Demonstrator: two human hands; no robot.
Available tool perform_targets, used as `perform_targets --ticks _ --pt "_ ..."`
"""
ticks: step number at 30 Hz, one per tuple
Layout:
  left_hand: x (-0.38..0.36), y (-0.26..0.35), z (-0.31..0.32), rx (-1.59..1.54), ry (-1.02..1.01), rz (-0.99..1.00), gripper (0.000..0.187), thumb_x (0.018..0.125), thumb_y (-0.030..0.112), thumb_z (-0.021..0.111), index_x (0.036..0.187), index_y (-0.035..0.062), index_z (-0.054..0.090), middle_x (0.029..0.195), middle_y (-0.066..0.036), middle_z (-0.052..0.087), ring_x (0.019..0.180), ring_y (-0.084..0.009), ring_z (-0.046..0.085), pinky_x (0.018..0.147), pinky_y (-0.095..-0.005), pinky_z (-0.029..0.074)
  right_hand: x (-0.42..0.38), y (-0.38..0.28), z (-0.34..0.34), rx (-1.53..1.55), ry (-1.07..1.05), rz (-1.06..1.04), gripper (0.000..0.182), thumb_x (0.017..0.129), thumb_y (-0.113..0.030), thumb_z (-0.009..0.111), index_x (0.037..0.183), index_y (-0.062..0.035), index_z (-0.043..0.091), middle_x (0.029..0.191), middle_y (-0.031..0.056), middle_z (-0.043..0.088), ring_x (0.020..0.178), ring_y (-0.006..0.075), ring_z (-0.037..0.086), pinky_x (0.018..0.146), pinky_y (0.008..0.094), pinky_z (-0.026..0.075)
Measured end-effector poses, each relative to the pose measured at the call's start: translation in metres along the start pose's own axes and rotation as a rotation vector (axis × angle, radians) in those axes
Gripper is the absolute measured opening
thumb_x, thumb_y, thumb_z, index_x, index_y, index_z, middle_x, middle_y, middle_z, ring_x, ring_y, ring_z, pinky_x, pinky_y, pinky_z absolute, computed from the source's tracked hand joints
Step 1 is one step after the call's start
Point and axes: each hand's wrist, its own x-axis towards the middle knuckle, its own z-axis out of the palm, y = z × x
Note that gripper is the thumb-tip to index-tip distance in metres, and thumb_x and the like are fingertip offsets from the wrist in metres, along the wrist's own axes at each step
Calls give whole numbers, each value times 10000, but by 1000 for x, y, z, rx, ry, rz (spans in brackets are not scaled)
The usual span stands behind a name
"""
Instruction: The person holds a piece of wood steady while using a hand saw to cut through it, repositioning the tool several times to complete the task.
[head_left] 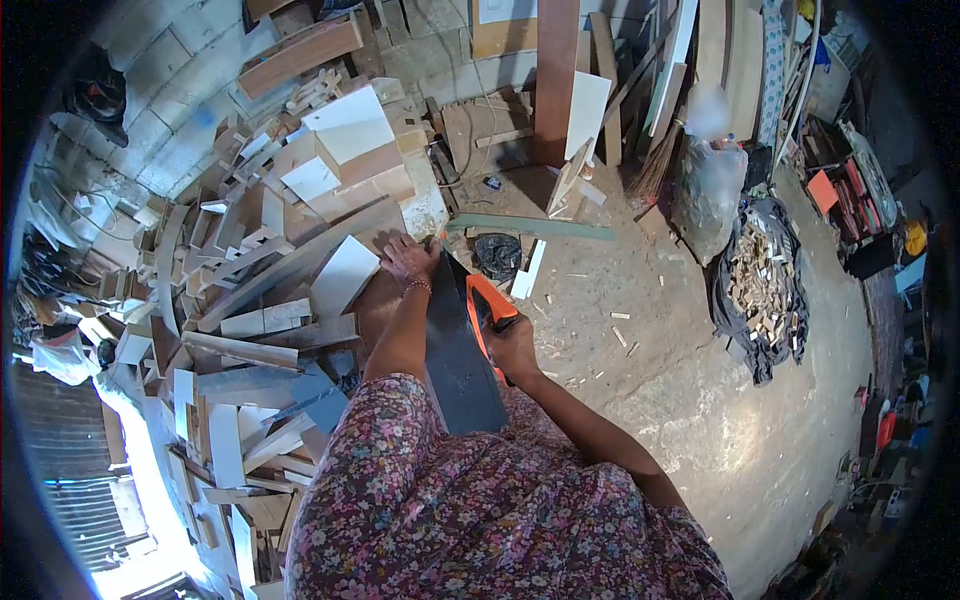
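A long dark board (455, 365) runs from my lap away from me, its far end near my left hand. My left hand (408, 260) lies with its fingers spread at that far end, beside a white-faced wood piece (345, 277). My right hand (512, 348) is wrapped round the orange handle of a handsaw (489, 298), at the right side of the board. The saw's blade is hard to make out against the dark surface. Floral cloth (480, 500) covers my lap.
Wood offcuts (265, 320) are heaped on the left. Ahead lie a green strip (530, 227), a black plastic bag (497, 256) and a white strip (529, 270). A dark cloth (760, 290) with wood scraps and a filled clear bag (708, 195) stand right. Planks lean on the wall.
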Motion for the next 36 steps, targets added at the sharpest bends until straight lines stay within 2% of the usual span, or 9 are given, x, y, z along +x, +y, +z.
perform_targets --ticks 5,7,10,11,16,30,36 --pt "1 -2 2 -32 -21 16 770 667 619 494 1144 16 474 1139 -124 458 1076 -274 386 862 -485 297 0 4 0 53 -22 43 176 719 -29 564 872 55 550 651 120 568 611 134 535 551 303 430" --pt "-1 -1 1 -39 13 8 761 677 618 485 1136 12 476 1146 -124 459 1075 -275 386 856 -483 304 3 12 3 94 19 -77 27 755 -12 543 749 -7 517 503 4 465 382 70 438 336 252 335" --pt "-1 -1 -1 -49 5 0 737 685 613 480 1123 21 488 1159 -126 458 1072 -277 386 849 -484 310 1 6 -2 132 -17 -25 21 764 -12 537 759 -13 517 486 3 458 356 72 428 319 250 324" --pt "-2 0 -1 -58 2 -8 737 685 613 480 1123 21 488 1159 -126 458 1072 -277 386 849 -484 310 -2 2 -4 193 -44 92 24 768 -21 540 761 -19 517 480 4 456 353 73 424 319 246 323" --pt "-4 -2 5 -49 79 15 666 705 581 478 1089 38 519 1162 -130 462 1065 -281 391 842 -483 312 -2 2 -3 198 -66 71 34 771 -27 543 752 -20 515 466 5 446 348 77 423 321 246 327" --pt "-6 0 -9 -81 20 19 597 706 527 505 1052 42 530 1115 -123 476 1036 -279 412 825 -461 327 0 4 -7 177 -89 113 45 779 -28 536 757 -30 498 478 -2 434 351 74 409 327 241 319" --pt "-3 0 -1 -43 75 6 565 710 481 511 1068 43 522 1128 -123 472 1035 -272 414 842 -460 323 2 8 -6 190 -77 68 42 776 -28 540 762 -29 500 476 -2 433 352 72 410 335 238 326"
